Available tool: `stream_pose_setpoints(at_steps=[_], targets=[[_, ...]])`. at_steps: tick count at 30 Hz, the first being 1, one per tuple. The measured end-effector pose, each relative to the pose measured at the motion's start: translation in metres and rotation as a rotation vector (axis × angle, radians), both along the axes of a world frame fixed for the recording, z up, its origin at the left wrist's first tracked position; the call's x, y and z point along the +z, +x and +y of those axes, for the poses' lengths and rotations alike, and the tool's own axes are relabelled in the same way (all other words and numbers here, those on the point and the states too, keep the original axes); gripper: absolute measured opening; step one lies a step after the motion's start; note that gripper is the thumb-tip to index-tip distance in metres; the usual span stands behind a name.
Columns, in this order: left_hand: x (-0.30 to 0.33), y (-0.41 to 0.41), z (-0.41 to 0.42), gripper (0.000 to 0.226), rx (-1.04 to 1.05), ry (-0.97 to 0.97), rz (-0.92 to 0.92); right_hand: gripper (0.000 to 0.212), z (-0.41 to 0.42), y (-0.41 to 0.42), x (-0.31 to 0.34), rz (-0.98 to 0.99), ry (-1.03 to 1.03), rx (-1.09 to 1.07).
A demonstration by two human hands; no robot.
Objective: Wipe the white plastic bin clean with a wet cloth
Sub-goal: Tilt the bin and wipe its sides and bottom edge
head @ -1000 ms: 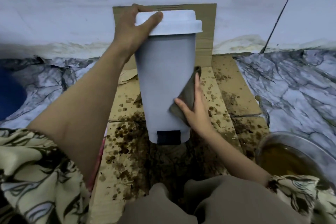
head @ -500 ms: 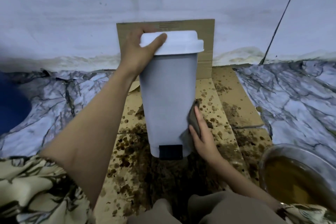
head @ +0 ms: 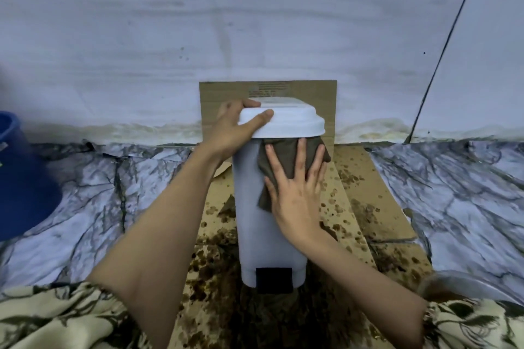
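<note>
While bin (head: 255,207) upright: cloth (head: 283,159) under right hand (head: 295,193).

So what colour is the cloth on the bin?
The cloth is dark olive-brown, seen clearly in the head view, against the white bin.
</note>
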State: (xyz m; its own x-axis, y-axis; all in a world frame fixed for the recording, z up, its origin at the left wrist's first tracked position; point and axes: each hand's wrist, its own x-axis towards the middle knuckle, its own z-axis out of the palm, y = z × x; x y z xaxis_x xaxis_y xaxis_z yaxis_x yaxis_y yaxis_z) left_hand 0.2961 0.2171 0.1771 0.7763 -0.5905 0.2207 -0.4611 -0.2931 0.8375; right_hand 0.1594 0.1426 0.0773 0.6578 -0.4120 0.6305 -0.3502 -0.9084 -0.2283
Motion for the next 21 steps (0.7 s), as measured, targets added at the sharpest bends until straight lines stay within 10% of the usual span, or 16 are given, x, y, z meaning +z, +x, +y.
stream_pose_setpoints(at_steps=[10,17,21], targets=[[-0.001,-0.004,0.005,0.034,0.005,0.006,0.014,0.084,0.011,-0.022,-0.046,0.217,-0.486,0.191],[0.000,-0.011,-0.005,0.032,0.006,-0.033,0.040,0.066,-0.010,0.001,0.000,-0.172,0.220,-0.029],[0.000,-0.005,0.000,0.034,0.022,-0.044,0.038,0.071,0.000,-0.009,-0.036,0.017,-0.147,0.023]])
